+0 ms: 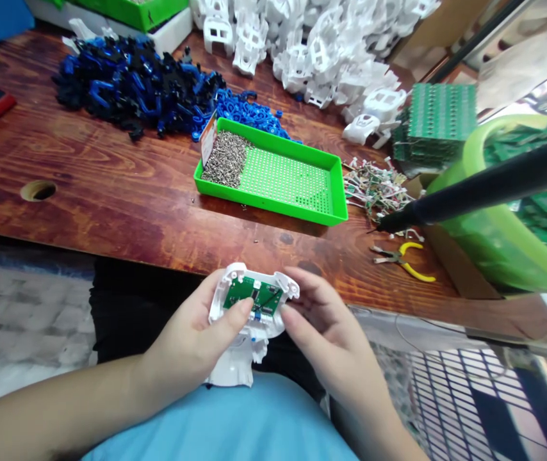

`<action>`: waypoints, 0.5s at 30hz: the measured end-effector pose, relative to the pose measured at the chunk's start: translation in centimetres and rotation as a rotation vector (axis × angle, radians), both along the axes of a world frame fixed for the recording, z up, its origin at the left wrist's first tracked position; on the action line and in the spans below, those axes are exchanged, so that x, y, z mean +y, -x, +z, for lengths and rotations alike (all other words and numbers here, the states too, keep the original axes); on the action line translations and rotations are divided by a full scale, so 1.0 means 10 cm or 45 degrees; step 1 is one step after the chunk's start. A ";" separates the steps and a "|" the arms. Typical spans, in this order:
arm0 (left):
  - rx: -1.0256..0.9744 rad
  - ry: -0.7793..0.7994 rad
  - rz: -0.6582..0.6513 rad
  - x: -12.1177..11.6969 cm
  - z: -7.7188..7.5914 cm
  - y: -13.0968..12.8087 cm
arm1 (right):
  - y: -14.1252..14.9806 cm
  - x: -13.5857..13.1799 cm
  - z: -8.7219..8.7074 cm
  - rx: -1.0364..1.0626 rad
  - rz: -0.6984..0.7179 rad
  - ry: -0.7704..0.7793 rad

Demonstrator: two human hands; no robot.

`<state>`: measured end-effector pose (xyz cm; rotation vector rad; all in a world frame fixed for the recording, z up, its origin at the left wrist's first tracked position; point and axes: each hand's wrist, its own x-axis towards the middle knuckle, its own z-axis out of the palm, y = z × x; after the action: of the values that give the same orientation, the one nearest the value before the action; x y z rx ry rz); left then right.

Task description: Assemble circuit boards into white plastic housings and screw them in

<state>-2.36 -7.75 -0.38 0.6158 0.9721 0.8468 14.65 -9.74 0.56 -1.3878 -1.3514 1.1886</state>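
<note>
A white plastic housing (229, 366) is held between my hands above my lap, its inside facing up. A green circuit board (266, 299) sits in its upper part, with small blue pieces near the lower edge. My left hand (199, 330) grips the housing's left side, the thumb pressed on the board. On the right edge, my right hand (328, 326) pinches the housing between thumb and fingers; some fingertips are hidden behind it.
A green tray (273, 206) with many small screws (225, 160) stands mid-table. Behind lie blue and black parts (134, 86) and white housings (302, 51). At right are yellow-handled pliers (405, 261), wires (376, 186), stacked boards (441, 115), a tub (460, 218) and a black rod (485, 182).
</note>
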 end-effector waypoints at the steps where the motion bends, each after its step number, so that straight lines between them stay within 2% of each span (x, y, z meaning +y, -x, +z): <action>1: 0.007 -0.023 0.000 -0.01 -0.01 0.00 | 0.02 0.01 -0.01 0.097 0.045 0.088; 6: 0.095 -0.090 -0.026 -0.06 -0.05 0.03 | 0.12 0.05 0.01 0.187 -0.046 0.158; 10: 0.152 -0.086 -0.028 -0.03 -0.04 0.04 | 0.14 0.09 -0.06 0.269 -0.044 0.203; 13: 0.121 -0.005 0.001 0.04 -0.01 0.05 | 0.13 0.14 -0.11 0.323 0.009 0.262; 15: -0.037 0.115 -0.013 0.08 0.03 0.10 | 0.10 0.19 -0.09 0.323 0.103 0.307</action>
<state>-3.40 -6.91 -0.10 0.5295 0.9747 0.7963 13.66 -7.87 -0.30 -1.3020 -1.1227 1.5666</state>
